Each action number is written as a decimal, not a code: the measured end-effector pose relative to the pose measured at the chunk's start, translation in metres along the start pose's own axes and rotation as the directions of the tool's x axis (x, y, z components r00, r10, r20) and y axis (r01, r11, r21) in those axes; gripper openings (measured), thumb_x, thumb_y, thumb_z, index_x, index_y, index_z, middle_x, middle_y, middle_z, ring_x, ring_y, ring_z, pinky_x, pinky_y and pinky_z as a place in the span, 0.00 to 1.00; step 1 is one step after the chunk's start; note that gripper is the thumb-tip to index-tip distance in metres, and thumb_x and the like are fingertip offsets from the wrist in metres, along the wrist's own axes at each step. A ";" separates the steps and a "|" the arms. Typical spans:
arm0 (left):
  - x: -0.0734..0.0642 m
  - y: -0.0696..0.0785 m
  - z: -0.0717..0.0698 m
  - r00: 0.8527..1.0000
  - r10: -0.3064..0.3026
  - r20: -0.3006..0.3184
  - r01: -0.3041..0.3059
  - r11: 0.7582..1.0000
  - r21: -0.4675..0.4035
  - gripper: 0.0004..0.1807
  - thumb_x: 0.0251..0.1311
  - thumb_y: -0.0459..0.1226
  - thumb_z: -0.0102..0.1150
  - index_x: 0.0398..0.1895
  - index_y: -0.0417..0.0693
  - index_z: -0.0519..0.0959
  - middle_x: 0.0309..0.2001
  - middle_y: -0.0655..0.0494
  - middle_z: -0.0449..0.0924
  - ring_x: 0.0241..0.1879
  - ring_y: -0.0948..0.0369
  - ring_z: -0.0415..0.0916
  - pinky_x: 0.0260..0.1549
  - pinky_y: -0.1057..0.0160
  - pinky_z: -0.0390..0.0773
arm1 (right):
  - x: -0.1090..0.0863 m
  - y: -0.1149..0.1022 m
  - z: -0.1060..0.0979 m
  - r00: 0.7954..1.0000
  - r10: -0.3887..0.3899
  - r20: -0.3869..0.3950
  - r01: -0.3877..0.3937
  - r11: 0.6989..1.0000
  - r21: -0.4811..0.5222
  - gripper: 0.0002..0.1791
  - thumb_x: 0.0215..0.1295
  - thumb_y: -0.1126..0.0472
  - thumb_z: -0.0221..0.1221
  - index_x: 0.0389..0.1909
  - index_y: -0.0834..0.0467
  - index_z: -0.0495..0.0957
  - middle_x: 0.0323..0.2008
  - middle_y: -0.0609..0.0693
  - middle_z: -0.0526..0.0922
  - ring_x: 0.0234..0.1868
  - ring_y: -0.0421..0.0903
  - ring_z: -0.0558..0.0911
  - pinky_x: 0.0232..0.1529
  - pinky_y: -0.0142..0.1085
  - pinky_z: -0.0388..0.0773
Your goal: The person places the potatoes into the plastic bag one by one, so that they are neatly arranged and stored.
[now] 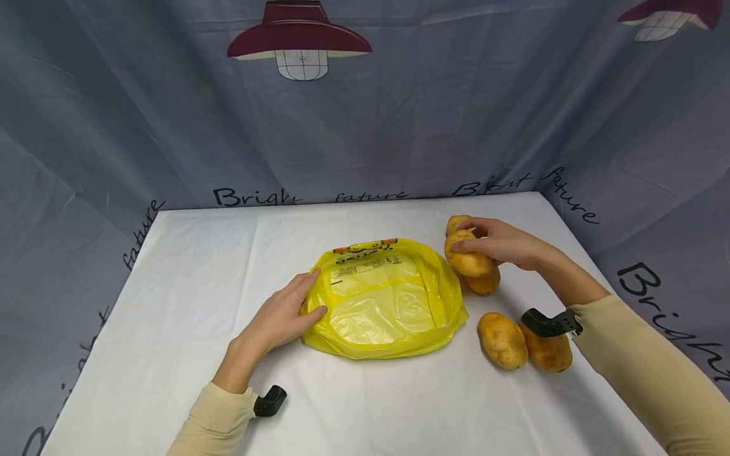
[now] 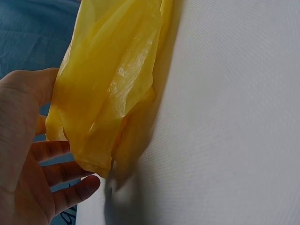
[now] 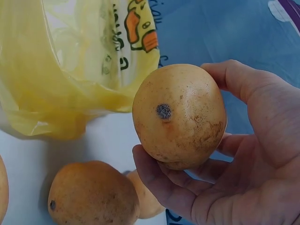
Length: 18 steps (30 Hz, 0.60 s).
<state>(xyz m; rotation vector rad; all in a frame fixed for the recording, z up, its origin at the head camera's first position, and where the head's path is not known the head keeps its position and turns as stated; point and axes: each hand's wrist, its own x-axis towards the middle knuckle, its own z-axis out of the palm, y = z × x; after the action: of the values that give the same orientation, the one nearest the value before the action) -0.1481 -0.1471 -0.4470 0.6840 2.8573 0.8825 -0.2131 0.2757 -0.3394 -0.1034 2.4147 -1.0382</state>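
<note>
A yellow plastic bag (image 1: 379, 316) with its mouth spread wide stands on the white-covered table. My left hand (image 1: 288, 310) rests against the bag's left side, fingers spread and fairly straight; the left wrist view shows the yellow film (image 2: 103, 84) beside the thumb and fingers. My right hand (image 1: 502, 244) holds a potato (image 1: 469, 256) just right of the bag. In the right wrist view, thumb and fingers curl round this potato (image 3: 180, 117), which has a dark spot and is raised above the others. Another potato (image 1: 483, 283) lies below it, and one (image 1: 456, 223) lies behind, partly hidden by the hand.
Two more potatoes (image 1: 503, 341) lie side by side at the front right, one partly covered by the black wrist camera mount (image 1: 550, 323). A grey curtain (image 1: 399, 126) with printed lamps and lettering hangs behind the white table (image 1: 199, 278) and at its sides.
</note>
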 end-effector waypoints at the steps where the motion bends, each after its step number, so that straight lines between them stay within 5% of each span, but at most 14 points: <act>1: 0.000 0.000 0.000 1.000 0.004 -0.004 -0.004 1.000 0.001 0.42 0.66 0.50 0.59 0.79 0.44 0.58 0.71 0.50 0.67 0.66 0.50 0.68 0.62 0.47 0.69 | 0.001 -0.002 0.001 1.000 0.000 -0.002 0.000 1.000 -0.004 0.42 0.67 0.41 0.62 0.72 0.61 0.60 0.57 0.63 0.68 0.49 0.55 0.75 0.41 0.43 0.81; 18: -0.002 0.000 -0.001 1.000 0.002 -0.008 -0.002 1.000 -0.003 0.41 0.67 0.50 0.59 0.79 0.45 0.58 0.72 0.52 0.66 0.67 0.49 0.68 0.63 0.47 0.68 | 0.020 -0.031 0.013 0.998 -0.058 -0.012 0.056 0.986 -0.160 0.38 0.65 0.40 0.63 0.68 0.59 0.67 0.60 0.63 0.72 0.55 0.58 0.74 0.51 0.49 0.75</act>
<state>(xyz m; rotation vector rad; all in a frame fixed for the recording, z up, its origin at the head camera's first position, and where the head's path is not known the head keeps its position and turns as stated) -0.1462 -0.1483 -0.4460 0.6852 2.8618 0.8917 -0.2278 0.2403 -0.3340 -0.2210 2.5206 -0.8718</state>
